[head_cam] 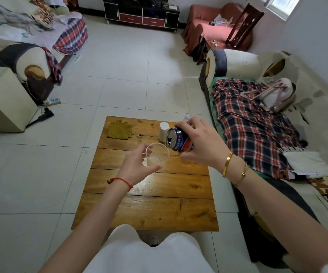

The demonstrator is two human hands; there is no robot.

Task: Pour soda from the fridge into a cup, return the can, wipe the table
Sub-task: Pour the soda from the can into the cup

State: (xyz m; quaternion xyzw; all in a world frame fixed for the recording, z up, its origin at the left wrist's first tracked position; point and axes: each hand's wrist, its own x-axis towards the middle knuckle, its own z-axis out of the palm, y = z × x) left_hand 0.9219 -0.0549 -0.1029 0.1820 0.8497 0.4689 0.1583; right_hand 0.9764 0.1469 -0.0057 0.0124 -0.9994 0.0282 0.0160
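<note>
White-trousered knees are seen at the near edge, and beyond them the wooden tabletop (151, 209) is spread, with the pour being made above its far half. On its far left a square olive cloth (120, 131) is laid flat, presumably kept for the wiping that is not yet done; a small white cylinder (164, 131) is stood upright just behind the can.

The can (180, 140), blue and red, is gripped around its body by the right hand (198, 142), fingers closed over the top side and thumb beneath. It is tipped to the left, its opened mouth held just above the right rim of the cup (157, 154). The right forearm is brought in from the near right, the wrist bent downward.

The clear cup is held off the tabletop by the left hand (137, 164), which is curled around its left and near sides, thumb along the near wall. Only a little pale liquid is made out at its bottom; no stream can be told.

For a clean pour, the can should be tilted gradually, its mouth kept over the cup's middle, and the cup steadied level so foam is not spilled.
</note>
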